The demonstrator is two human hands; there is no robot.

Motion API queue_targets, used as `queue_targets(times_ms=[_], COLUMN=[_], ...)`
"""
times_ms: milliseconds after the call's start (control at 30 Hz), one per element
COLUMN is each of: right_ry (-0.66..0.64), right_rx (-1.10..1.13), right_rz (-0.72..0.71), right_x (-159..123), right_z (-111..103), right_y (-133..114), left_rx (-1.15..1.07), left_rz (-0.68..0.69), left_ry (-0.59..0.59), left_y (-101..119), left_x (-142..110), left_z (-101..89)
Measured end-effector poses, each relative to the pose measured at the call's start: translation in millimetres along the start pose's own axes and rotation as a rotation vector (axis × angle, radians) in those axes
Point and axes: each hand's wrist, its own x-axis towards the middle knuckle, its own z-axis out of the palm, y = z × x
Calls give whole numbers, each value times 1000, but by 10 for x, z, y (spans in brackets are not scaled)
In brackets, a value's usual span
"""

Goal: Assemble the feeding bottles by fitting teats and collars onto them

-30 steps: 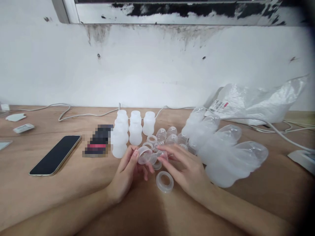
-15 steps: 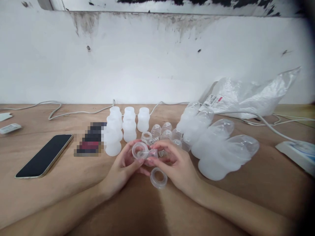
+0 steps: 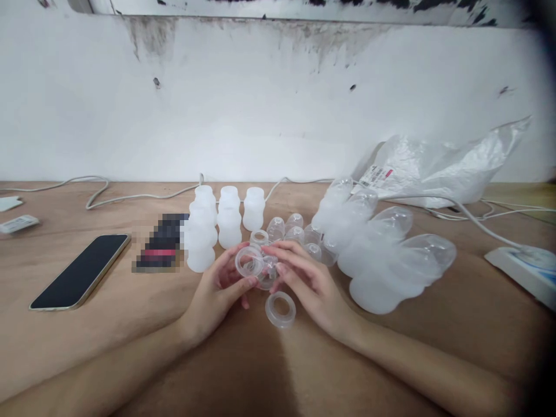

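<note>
My left hand [image 3: 220, 289] is closed around a clear bottle collar ring [image 3: 237, 264], its opening tilted toward me. Against the ring's right side sits a clear teat [image 3: 269, 267], pinched by the fingers of my right hand [image 3: 313, 288]. Part of the teat lies behind fingers, and I cannot tell whether it is inside the ring. A second collar ring [image 3: 270, 316] lies flat on the table just below my hands. Beyond my fingers, another ring [image 3: 259, 232] and several clear domed caps [image 3: 295, 234] stand close together.
Frosted white bottles [image 3: 253, 211] stand in rows behind my left hand. To the right, frosted bottles with clear domes [image 3: 377, 278] lie in a heap. A phone [image 3: 82, 272] is at left; a plastic bag [image 3: 434, 168], cable and white power strip [image 3: 521, 266] are at right.
The teat has turned and shifted slightly left, closer against the ring. My right fingers have moved a little and straightened over it. The loose ring stays on the table.
</note>
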Motion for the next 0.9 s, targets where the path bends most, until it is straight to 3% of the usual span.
queue_targets(times_ms=[300,567,767,900], right_ry=[173,169,202,161], right_rx=[-9,-96,-278,-160], right_rz=[163,171,31,75], right_x=[7,53,65,82], right_z=[10,62,50,65], right_y=[88,2,9,29], left_rx=[-19,14,-6,14], left_rz=[-52,-38,-38,-15], left_ry=[-33,-24,-84,-76], left_y=[-33,-5,-2,10], left_x=[-23,-45,-44,-48], left_z=[8,29,34,33])
